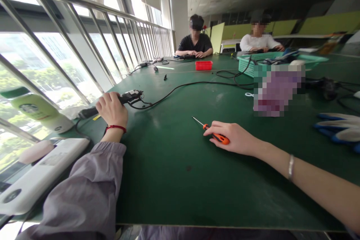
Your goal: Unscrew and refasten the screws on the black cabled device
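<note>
My left hand (113,108) is closed round a long black wand-shaped device (131,96) with a cord, at the left of the table. Its right end looks opened up, with small inner parts and thin wires showing; the grip hides its middle. Near the table's centre, my right hand (232,137) has its fingers on the orange and black handle of a screwdriver (222,138). The thin metal shaft points away to the upper left, free of the device. Whether the screwdriver touches the tabletop I cannot tell.
On the green table (168,180) stand a red tray (204,66) and a green basket (246,65) of items. Gloves (341,127) and a blurred purple item (277,92) lie right. A bottle (39,110) and white power bank (45,174) are left. Two people sit opposite.
</note>
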Available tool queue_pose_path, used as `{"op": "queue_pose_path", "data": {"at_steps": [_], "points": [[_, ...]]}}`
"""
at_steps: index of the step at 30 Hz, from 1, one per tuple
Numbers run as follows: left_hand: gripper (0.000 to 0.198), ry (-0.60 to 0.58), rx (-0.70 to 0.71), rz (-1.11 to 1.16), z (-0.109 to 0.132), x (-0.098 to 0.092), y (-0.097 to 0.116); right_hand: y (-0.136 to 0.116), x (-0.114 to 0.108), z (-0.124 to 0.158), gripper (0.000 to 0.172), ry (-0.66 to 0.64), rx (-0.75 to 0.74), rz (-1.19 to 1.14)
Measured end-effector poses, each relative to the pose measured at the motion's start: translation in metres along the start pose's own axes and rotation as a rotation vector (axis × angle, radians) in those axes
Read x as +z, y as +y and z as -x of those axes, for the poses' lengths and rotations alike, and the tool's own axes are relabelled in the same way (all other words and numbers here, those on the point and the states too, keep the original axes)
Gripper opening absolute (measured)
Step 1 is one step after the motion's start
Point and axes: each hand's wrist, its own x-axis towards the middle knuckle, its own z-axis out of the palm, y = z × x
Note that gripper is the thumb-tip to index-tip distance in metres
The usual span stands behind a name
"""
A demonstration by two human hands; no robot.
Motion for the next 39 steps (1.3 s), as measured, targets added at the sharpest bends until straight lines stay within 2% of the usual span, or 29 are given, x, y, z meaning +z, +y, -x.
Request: {"op": "queue_pose_path", "data": {"at_steps": [2, 5, 7, 12, 13, 16, 19, 22, 24, 27, 30, 32, 34, 39], "points": [[0.029, 0.072, 0.029, 0.065, -0.001, -0.004, 0.008, 0.001, 0.003, 0.0, 0.023, 0.074, 0.001, -0.009], [0.03, 0.105, 0.12, 0.19, 0.004, -0.009, 0.03, 0.002, 0.007, -0.001, 0.023, 0.216, 0.007, -0.043], [0.029, 0.096, 0.271, 0.27, 0.013, -0.01, 0.05, 0.002, 0.009, -0.001, 0.025, 0.305, 0.011, -0.066], [0.031, -0.048, 0.897, 0.43, 0.041, -0.011, 0.108, 0.004, 0.007, -0.002, 0.027, 0.508, 0.072, -0.042], [0.032, -0.072, 0.968, 0.46, 0.046, -0.01, 0.118, 0.004, 0.007, -0.002, 0.028, 0.53, 0.096, -0.031], [0.037, -0.146, 1.03, 0.521, 0.052, -0.008, 0.134, 0.009, 0.008, -0.004, 0.032, 0.527, 0.179, -0.052], [0.037, -0.25, 0.981, 0.546, 0.05, -0.002, 0.135, 0.015, 0.012, -0.006, 0.036, 0.455, 0.263, -0.126], [0.034, -0.293, 0.84, 0.511, 0.039, 0.004, 0.121, 0.019, 0.014, -0.007, 0.037, 0.37, 0.309, -0.154], [0.034, -0.272, 0.692, 0.459, 0.028, 0.009, 0.101, 0.018, 0.013, -0.007, 0.039, 0.345, 0.312, -0.147], [0.034, -0.269, 0.35, 0.321, 0.011, 0.019, 0.059, 0.016, 0.012, -0.006, 0.039, 0.323, 0.293, -0.118], [0.034, -0.383, 0.117, 0.254, 0.001, 0.03, 0.02, 0.014, 0.012, -0.005, 0.04, 0.32, 0.301, -0.106], [0.034, -0.452, 0.005, 0.267, -0.002, 0.036, 0.006, 0.014, 0.012, -0.005, 0.042, 0.328, 0.311, -0.109], [0.034, -0.479, -0.02, 0.27, -0.003, 0.039, 0.004, 0.015, 0.012, -0.005, 0.043, 0.327, 0.317, -0.114], [0.036, -0.483, 0.07, 0.15, -0.003, 0.032, 0.023, 0.014, 0.009, -0.005, 0.044, 0.288, 0.331, -0.12]]}}
